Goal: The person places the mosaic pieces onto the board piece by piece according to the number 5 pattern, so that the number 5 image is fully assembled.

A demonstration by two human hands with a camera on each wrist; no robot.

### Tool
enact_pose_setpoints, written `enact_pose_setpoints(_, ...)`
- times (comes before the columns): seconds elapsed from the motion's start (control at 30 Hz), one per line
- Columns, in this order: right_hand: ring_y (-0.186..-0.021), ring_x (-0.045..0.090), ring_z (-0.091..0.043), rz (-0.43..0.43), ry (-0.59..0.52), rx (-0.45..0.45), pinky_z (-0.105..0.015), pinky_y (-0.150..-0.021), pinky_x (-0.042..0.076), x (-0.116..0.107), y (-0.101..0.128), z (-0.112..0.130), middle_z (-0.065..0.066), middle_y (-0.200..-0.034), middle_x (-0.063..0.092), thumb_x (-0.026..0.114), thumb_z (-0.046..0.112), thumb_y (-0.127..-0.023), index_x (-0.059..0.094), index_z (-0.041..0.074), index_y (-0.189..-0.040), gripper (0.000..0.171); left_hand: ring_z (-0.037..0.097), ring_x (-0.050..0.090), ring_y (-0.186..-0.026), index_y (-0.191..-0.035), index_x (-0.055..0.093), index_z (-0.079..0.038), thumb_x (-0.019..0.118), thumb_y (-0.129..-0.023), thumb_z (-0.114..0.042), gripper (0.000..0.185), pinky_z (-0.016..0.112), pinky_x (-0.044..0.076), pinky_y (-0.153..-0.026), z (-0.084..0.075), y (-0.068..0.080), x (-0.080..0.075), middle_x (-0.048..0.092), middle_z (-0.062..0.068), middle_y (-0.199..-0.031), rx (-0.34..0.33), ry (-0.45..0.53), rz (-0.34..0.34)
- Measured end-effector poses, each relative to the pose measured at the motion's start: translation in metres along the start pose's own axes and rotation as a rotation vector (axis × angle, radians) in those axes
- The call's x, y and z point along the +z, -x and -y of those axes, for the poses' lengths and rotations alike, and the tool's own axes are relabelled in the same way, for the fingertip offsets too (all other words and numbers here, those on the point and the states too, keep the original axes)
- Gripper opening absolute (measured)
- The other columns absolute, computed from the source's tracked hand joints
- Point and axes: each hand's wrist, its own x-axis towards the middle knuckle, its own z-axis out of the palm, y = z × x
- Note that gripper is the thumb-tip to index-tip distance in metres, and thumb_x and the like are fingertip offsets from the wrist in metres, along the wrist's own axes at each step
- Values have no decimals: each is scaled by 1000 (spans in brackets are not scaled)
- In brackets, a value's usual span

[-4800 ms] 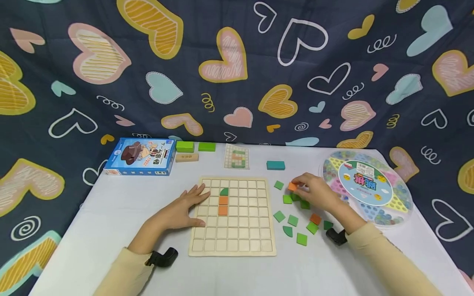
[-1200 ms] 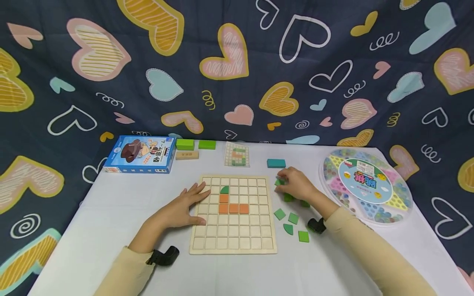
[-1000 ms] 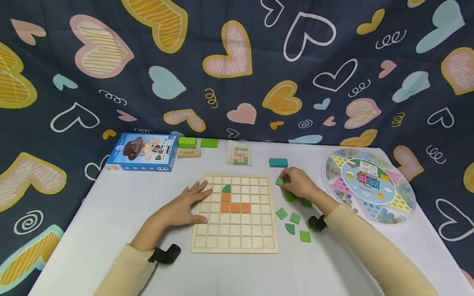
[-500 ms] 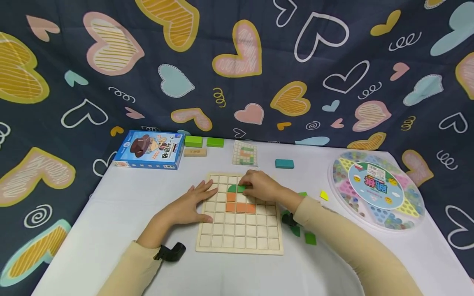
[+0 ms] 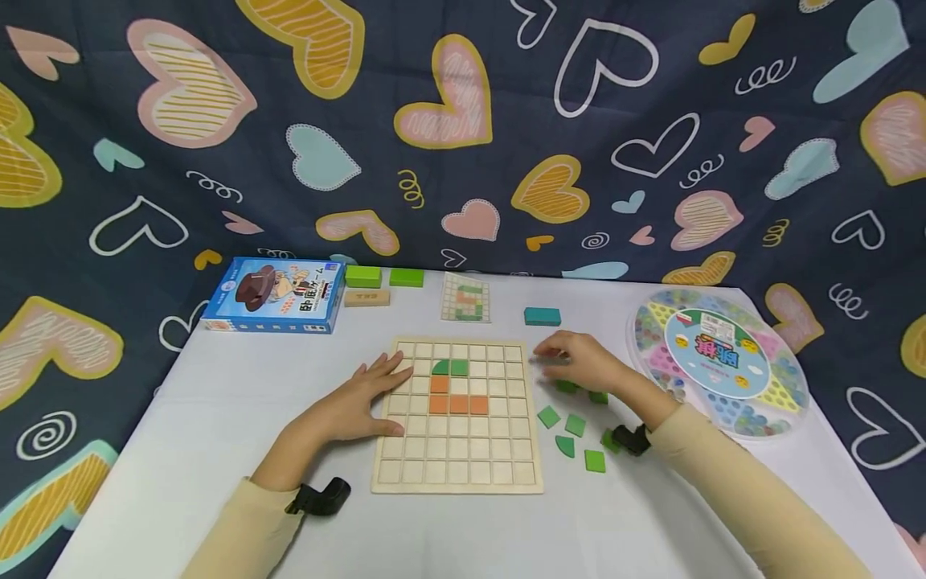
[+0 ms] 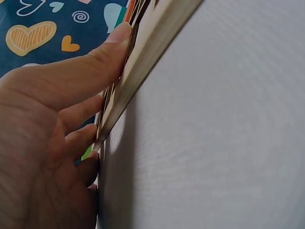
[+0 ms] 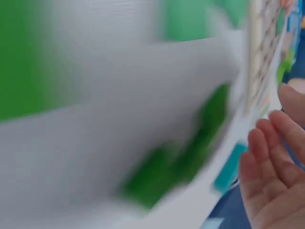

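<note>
My left hand (image 5: pixel 358 408) lies on the left edge of the wooden grid board (image 5: pixel 427 470), fingers spread; its thumb (image 6: pixel 102 59) rests along the frame in the left wrist view. On the grid sit a green quarter-round tile (image 5: pixel 440 367), a green square tile (image 5: pixel 459 367) beside it, an orange tile (image 5: pixel 439 384) below the quarter-round, and a row of three orange tiles (image 5: pixel 459 404). Just off the board's right edge hovers my right hand (image 5: pixel 582 363), slightly blurred. The right wrist view shows its fingers (image 7: pixel 281 162) loosely bent, holding nothing.
Several loose green tiles (image 5: pixel 595 461) lie right of the board. Behind it are a pattern card (image 5: pixel 466 297), a teal block (image 5: pixel 542 316), green blocks (image 5: pixel 363 277), a wooden block (image 5: pixel 366 298) and a blue game box (image 5: pixel 275 295). A round marble game (image 5: pixel 716 362) stands far right.
Two orange tiles were added to the lower row, then my right hand set a green square beside the quarter-round and moved back right. The left hand stayed on the board.
</note>
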Motion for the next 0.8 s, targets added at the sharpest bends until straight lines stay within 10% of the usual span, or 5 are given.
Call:
enact_pose_setpoints(0.3,-96,59,-17,22,96,-5,-39,-88,50,5,18,-19,0,-101,63,75,14,-81,67,11,-105,25,34,8,-146,-147,36,-14,78,-71,-47,93,57,7,-117,8,9,-1,15,10,-159,-1,27,-24)
enact_pose_setpoints(0.8,-88,54,-11,97,72,-148,-30,-82,49,41,-60,48,0,-99,63,74,18,-83,69,12,-106,25,33,7,-147,-148,34,-16,78,-71,-47,94,55,6,-117,3,2,-1,14,8,-159,-1,5,-2)
